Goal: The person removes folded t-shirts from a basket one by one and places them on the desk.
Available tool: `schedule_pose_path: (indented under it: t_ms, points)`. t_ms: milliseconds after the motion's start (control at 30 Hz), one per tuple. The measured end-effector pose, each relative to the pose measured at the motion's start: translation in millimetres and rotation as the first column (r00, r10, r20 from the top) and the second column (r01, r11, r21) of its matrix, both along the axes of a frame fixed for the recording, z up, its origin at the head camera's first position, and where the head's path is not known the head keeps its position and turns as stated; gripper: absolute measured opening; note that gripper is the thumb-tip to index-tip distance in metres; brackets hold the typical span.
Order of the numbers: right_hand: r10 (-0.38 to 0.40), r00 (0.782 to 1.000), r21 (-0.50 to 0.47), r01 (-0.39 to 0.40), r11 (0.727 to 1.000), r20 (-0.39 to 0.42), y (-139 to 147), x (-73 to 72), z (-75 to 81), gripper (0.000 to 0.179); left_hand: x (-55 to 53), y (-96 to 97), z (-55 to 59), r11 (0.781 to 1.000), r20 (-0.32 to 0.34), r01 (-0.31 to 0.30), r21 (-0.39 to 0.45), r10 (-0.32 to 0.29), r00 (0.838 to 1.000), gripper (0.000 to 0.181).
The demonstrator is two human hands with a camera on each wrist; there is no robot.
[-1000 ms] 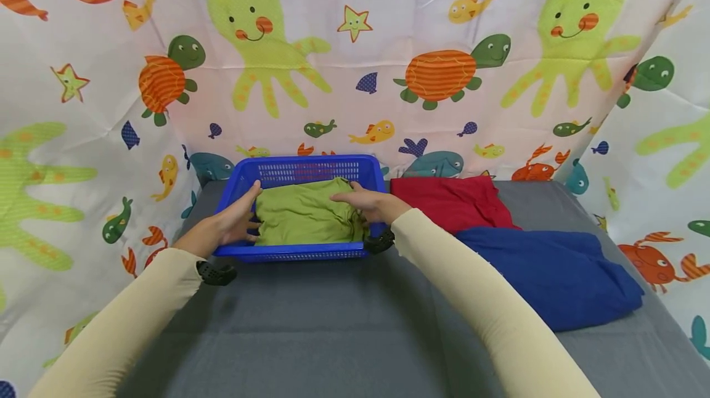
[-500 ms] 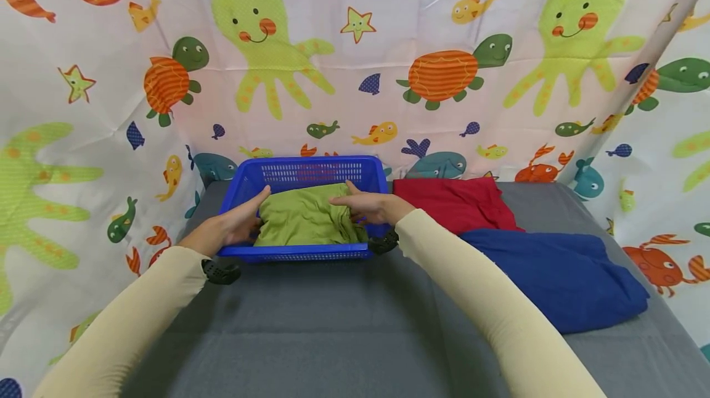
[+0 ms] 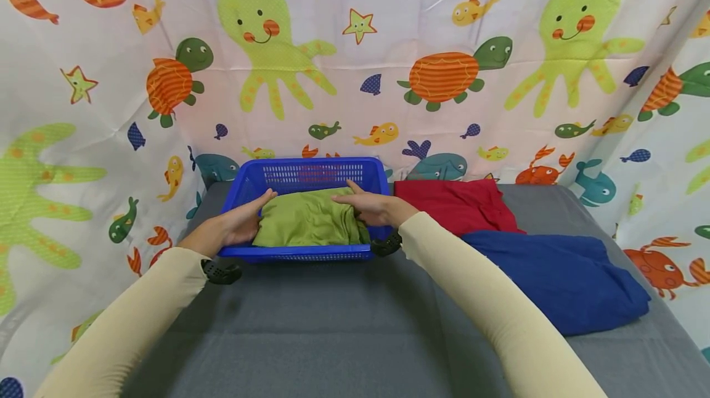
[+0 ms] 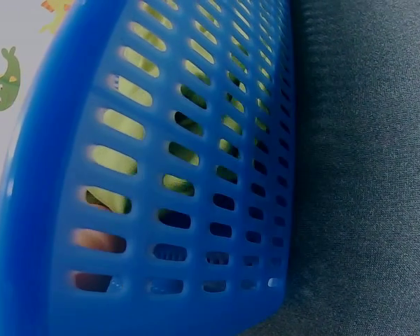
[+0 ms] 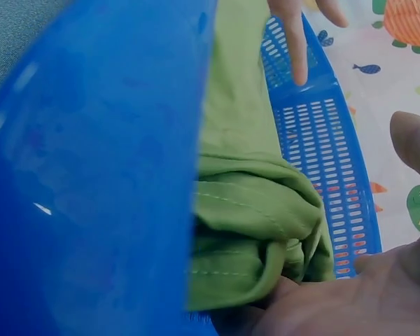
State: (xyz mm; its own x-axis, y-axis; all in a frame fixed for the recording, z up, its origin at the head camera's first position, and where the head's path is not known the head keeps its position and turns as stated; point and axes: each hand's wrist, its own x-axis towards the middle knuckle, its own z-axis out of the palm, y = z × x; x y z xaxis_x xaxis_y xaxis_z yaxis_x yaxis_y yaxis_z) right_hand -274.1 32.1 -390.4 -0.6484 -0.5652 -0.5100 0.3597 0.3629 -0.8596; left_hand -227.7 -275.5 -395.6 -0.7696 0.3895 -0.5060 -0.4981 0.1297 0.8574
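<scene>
A folded green garment [image 3: 310,218] with stitched hems lies inside a blue plastic basket [image 3: 310,251]. At its left end, my left hand [image 3: 238,224] reaches over the rim with the thumb raised and the fingers against the cloth. My right hand [image 3: 377,206] is at the opposite end, its thumb held up and away, fingertips tucked low under the folds. The right wrist view shows the layered edge of the green garment [image 5: 259,210] above those fingers. Through the slots of the basket wall [image 4: 143,217], the left wrist view shows green cloth and part of a finger.
Right of the basket lie a red folded cloth [image 3: 455,206] and, nearer, a blue folded cloth [image 3: 560,281]. All rest on a grey-covered table [image 3: 310,330]. A curtain [image 3: 355,96] printed with sea animals stands behind and at both sides.
My left hand has moved in against the garment's left end, its spread fingers now out of sight. The green garment is bunched narrower and higher. The right hand barely shifts.
</scene>
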Motion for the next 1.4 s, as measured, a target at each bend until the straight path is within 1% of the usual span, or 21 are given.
schedule_pose_path:
  t_ms: [100,167,267,400,600,667,767,900,1033,1233,1267,1400]
  points:
    - [0.007,1.0,0.008,-0.007,1.0,0.0,0,1.7,1.4,0.089,2.2,-0.1,1.5,0.997,0.028,0.062,-0.044,-0.061,0.998,0.08]
    - [0.014,1.0,0.016,-0.014,1.0,-0.004,1,2.7,2.6,0.089,3.0,-0.3,1.9,0.994,0.035,0.092,-0.064,-0.09,0.995,0.077]
    - [0.022,1.0,0.027,-0.021,0.999,-0.016,2,3.3,4.2,0.088,3.1,-0.5,2.6,0.992,0.041,0.099,-0.084,-0.095,0.995,0.073]
    - [0.019,0.999,0.034,-0.018,0.999,-0.031,2,3.1,5.6,0.088,2.2,-0.4,2.5,0.99,0.026,0.069,-0.121,-0.067,0.997,0.072]
    - [0.009,1.0,0.023,-0.008,1.0,-0.028,1,1.2,6.0,0.089,0.1,0.2,1.5,0.988,-0.034,0.011,-0.151,-0.016,0.999,0.072]
    - [0.01,1.0,0.021,-0.009,1.0,-0.023,1,0.0,5.5,0.088,0.4,0.2,1.4,0.987,-0.05,0.011,-0.16,-0.019,0.999,0.074]
    - [0.015,0.999,0.039,-0.013,0.999,-0.037,2,-1.1,5.5,0.087,1.4,0.6,1.3,0.983,-0.064,0.008,-0.181,-0.02,0.998,0.08]
    - [0.025,0.997,0.078,-0.02,0.997,-0.075,1,-1.1,6.2,0.085,1.7,1.1,0.7,0.978,-0.074,0.004,-0.207,-0.02,0.997,0.086]
    - [0.017,0.993,0.104,-0.004,0.995,-0.118,-1,-0.5,6.6,0.082,0.7,1.2,0.2,0.971,-0.074,-0.003,-0.238,-0.015,0.997,0.083]
    - [-0.01,0.987,0.115,0.029,0.993,-0.16,0,-0.6,8.0,0.081,0.2,1.6,2.6,0.959,-0.094,-0.02,-0.281,-0.007,0.996,0.079]
    - [-0.012,0.986,0.112,0.031,0.993,-0.165,1,-0.7,8.5,0.081,0.6,1.8,3.9,0.958,-0.108,-0.017,-0.287,-0.015,0.994,0.08]
    - [-0.02,0.984,0.085,0.035,0.996,-0.175,2,-1.2,11.8,0.081,2.3,2.5,9.4,0.955,-0.161,-0.034,-0.294,-0.014,0.987,0.081]
